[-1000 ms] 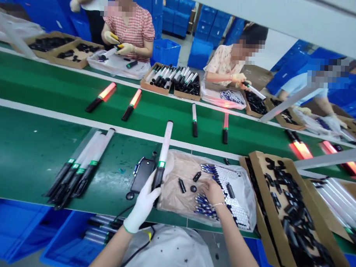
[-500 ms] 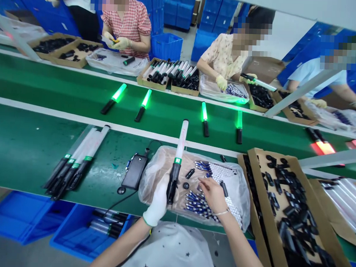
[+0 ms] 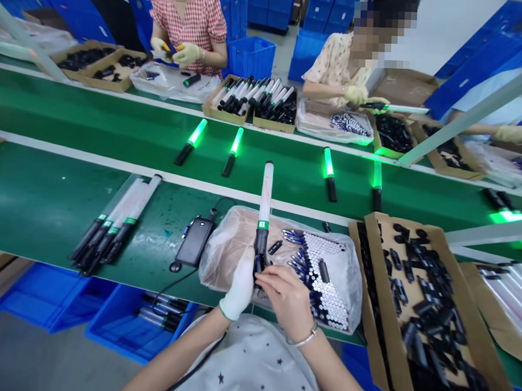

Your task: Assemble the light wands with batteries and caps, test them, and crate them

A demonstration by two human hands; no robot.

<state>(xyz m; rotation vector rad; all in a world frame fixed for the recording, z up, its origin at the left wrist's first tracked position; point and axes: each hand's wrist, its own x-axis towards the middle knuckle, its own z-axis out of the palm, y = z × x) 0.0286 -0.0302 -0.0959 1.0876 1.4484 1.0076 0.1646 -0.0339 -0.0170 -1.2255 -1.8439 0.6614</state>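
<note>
**Pointing the tube away from the body, meeting the handle from the right**

Closing the gloved left hand [image 3: 241, 283] around the black handle [image 3: 262, 239] of a light stick [image 3: 266, 190], gripping it from its left side. Bringing the bare right hand [image 3: 288, 299] in from the opposite side, curling half closed, touching or nearly touching the handle's lower part with thumb and fingertips; hiding any small piece between the tips, so beyond telling from here. Running the stick's long axis forward from the hands, leaning very slightly right toward the white tip, and turning the handle end toward the body. Lying ahead and to the left of the right hand, but gripped directly by the left. Passing over the plastic-lined tray [image 3: 227, 240], and showing batteries [image 3: 326, 295] massed to the right, beside the right hand. Lying farther left: a black device [image 3: 195, 241] and bundled sticks [image 3: 125, 216]. Running across beyond the tray: a green belt [image 3: 284, 148].
</note>
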